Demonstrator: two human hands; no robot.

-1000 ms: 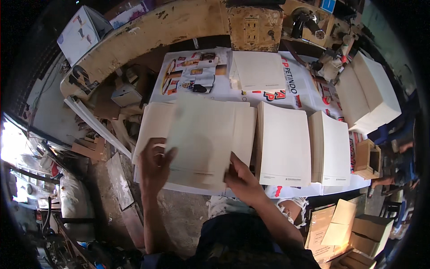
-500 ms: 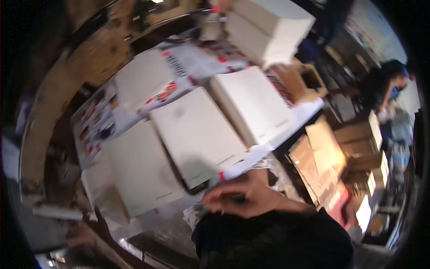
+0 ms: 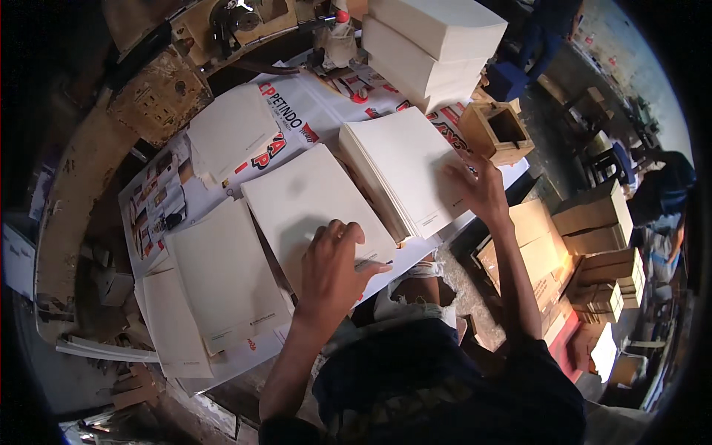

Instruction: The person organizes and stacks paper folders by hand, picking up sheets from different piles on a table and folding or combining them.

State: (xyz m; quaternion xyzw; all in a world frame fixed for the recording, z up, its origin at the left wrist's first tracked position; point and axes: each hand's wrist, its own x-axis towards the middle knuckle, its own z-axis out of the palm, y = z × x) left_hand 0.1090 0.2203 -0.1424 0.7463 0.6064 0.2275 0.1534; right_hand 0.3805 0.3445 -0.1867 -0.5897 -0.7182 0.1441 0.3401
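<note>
My left hand [image 3: 334,263] hovers over or rests on the lower part of the middle stack of white paper sheets [image 3: 326,189]; its fingers are bent, its thumb is stretched out, and no sheet shows in its grasp. At the right edge of the thicker right-hand paper stack [image 3: 404,163], my right hand [image 3: 478,189] has its fingers apart over the top sheet. Whether those fingertips press on the paper is hard to make out. To the left lie another stack of sheets [image 3: 222,274] and a lower one partly under it [image 3: 172,319].
A printed banner [image 3: 315,100] covers the table. Further back are a loose paper pile [image 3: 230,133], tall paper blocks [image 3: 437,37] and an open wooden box [image 3: 498,133]. Cardboard cartons [image 3: 593,211] stand at the right on the floor, with another person [image 3: 664,189] beyond.
My left hand has come up from the lower left onto the middle stack. My right hand has moved from the table's front edge up and right to the right-hand stack.
</note>
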